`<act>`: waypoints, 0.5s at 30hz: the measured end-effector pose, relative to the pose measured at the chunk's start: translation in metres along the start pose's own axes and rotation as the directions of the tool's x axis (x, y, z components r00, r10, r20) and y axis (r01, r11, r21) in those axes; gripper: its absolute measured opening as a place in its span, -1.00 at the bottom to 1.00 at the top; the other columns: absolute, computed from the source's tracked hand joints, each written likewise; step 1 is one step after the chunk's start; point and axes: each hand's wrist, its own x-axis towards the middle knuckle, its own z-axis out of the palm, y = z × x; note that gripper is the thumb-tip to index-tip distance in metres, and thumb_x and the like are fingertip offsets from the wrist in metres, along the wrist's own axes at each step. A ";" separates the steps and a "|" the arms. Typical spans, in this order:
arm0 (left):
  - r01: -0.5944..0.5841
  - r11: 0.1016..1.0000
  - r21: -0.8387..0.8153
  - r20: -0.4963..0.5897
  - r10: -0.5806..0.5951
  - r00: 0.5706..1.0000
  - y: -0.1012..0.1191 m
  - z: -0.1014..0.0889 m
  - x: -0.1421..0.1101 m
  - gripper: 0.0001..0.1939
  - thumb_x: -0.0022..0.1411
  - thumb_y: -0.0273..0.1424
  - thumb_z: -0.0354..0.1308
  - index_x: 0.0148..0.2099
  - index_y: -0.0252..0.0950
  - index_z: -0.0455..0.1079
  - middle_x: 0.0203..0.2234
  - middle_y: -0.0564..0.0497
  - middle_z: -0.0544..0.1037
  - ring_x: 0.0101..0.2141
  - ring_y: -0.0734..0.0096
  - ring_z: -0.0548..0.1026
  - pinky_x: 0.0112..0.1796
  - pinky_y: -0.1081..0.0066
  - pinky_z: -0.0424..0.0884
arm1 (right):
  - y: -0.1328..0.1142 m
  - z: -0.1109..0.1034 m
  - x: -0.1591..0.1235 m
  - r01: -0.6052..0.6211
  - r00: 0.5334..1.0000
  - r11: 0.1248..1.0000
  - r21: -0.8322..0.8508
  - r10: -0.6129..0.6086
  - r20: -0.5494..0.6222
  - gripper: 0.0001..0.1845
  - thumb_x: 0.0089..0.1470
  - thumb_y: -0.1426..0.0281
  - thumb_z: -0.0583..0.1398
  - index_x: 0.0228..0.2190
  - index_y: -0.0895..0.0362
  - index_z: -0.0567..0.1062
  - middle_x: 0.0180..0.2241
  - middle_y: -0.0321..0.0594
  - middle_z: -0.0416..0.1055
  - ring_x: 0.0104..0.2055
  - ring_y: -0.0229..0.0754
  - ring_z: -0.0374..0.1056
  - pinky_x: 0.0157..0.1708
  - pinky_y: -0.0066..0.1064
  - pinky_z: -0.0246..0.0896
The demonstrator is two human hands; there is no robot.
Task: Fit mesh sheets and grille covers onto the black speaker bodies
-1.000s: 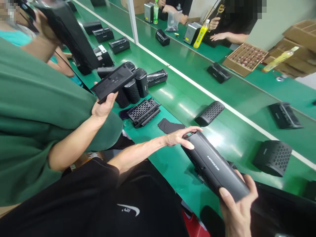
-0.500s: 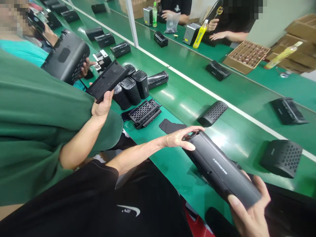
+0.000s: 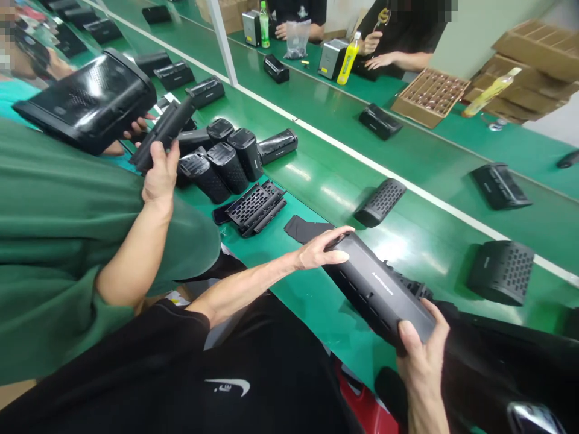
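Note:
A long black plastic speaker housing with white MERKURY lettering spans my two hands, tilted down toward the right. My left hand grips its far left end, thumb on the near side and fingers over the top. Its near right end is clasped by my right hand, thumb in front and fingers behind. Behind the housing, more black parts are partly hidden. Close to my left hand lies a flat black sheet on the green bench. A stack of perforated black panels rests farther left.
On my left a co-worker's hand holds a long black part. Several upright black housings stand near it. Perforated housings sit along the green conveyor. A large dark object occupies the lower right.
The view has turned slightly. My right hand and its end of the housing have moved left and up. The co-worker's long part and a large black shell nearby have been turned.

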 end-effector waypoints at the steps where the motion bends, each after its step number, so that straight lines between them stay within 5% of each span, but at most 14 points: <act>1: 0.025 0.999 -0.026 0.021 -0.024 0.999 -0.002 -0.001 -0.001 -0.12 0.21 0.01 0.35 0.45 -0.19 0.21 0.33 -0.17 0.32 0.33 -0.05 0.28 0.40 0.03 0.15 | 0.001 -0.002 0.001 -0.034 0.999 0.999 -0.005 0.034 0.023 0.05 0.00 -0.11 0.36 0.37 0.05 0.19 0.24 0.02 0.20 0.22 0.26 0.21 0.25 0.20 0.08; 5: 0.089 0.988 -0.125 0.108 -0.075 0.991 0.000 -0.005 -0.004 0.04 0.06 -0.05 0.49 0.48 -0.18 0.15 0.31 -0.18 0.33 0.24 -0.04 0.37 0.30 0.07 0.31 | 0.005 -0.005 -0.002 -0.081 0.993 0.996 -0.030 0.084 0.078 0.24 -0.18 -0.12 0.46 0.39 0.03 0.14 0.30 0.04 0.15 0.26 0.29 0.17 0.25 0.15 0.09; 11: 0.120 0.976 -0.182 -0.038 -0.128 0.991 -0.003 0.000 -0.003 -0.02 -0.08 -0.06 0.51 0.37 -0.20 0.34 0.26 -0.16 0.42 0.23 -0.12 0.37 0.30 0.02 0.28 | 0.008 0.012 -0.009 -0.085 0.996 0.996 0.000 0.085 -0.025 0.14 -0.15 -0.19 0.40 0.31 0.07 0.23 0.18 0.01 0.25 0.13 0.22 0.27 0.17 0.13 0.19; 15: 0.190 0.973 -0.127 -0.054 -0.199 0.979 0.008 -0.003 -0.005 -0.09 -0.02 -0.10 0.50 0.37 -0.15 0.37 0.23 -0.16 0.48 0.30 -0.13 0.33 0.29 0.02 0.25 | -0.014 0.026 -0.008 -0.025 0.997 0.989 -0.148 0.014 -0.079 0.08 -0.10 -0.12 0.44 0.31 0.07 0.25 0.20 0.03 0.23 0.20 0.29 0.25 0.20 0.20 0.18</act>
